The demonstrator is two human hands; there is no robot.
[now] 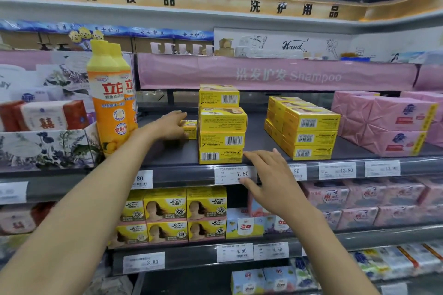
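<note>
A small yellow soap box (190,128) lies deep on the dark shelf (172,158). My left hand (169,126) reaches in and grips this box from its left side, fingers over its top. Just right of it stands a stack of several yellow soap boxes (221,124) with barcodes facing out. My right hand (271,179) hovers in front of the shelf edge below and right of that stack, fingers spread and holding nothing, its fingertips close to the stack's bottom box and the 7.80 price tag (235,175).
Two tall orange detergent bottles (109,98) stand left of my left arm. Another pile of yellow boxes (304,127) and pink soap packs (393,122) sit to the right. The lower shelf holds yellow boxes (184,213) and more pink packs. Floral boxes (48,146) fill the left.
</note>
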